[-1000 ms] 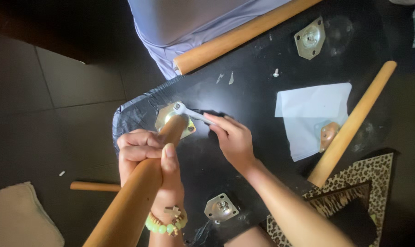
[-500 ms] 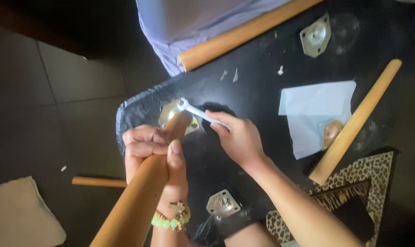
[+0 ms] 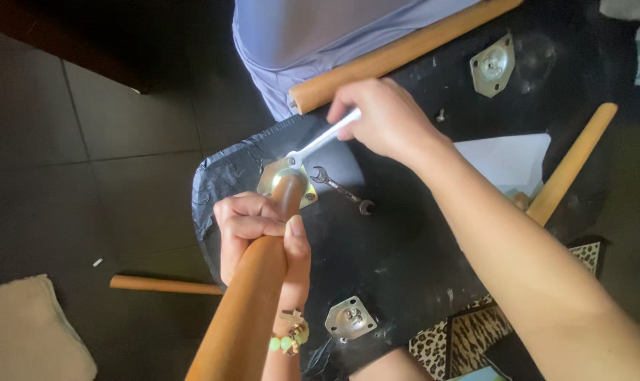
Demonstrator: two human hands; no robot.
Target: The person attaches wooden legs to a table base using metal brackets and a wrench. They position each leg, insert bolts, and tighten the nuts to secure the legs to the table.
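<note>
My left hand (image 3: 258, 229) grips a round wooden leg (image 3: 243, 317) that stands on a metal mounting plate (image 3: 273, 176) at the corner of a black upturned seat base (image 3: 404, 247). My right hand (image 3: 383, 116) holds a silver wrench (image 3: 318, 144) whose head sits at the foot of the leg, on the plate. A second, darker wrench (image 3: 339, 189) lies loose on the black surface just right of the plate.
Two more mounting plates (image 3: 349, 317) (image 3: 492, 65) sit on the base. Other wooden legs lie at the top (image 3: 397, 53), at the right (image 3: 570, 164) and on the dark tiled floor (image 3: 161, 284). White paper (image 3: 507, 162), lilac fabric (image 3: 313, 35), a beige cushion (image 3: 30, 331).
My right hand has swung up and to the right, turning the silver wrench about the leg's foot. The dark wrench beneath it has come into view. My left hand keeps its grip.
</note>
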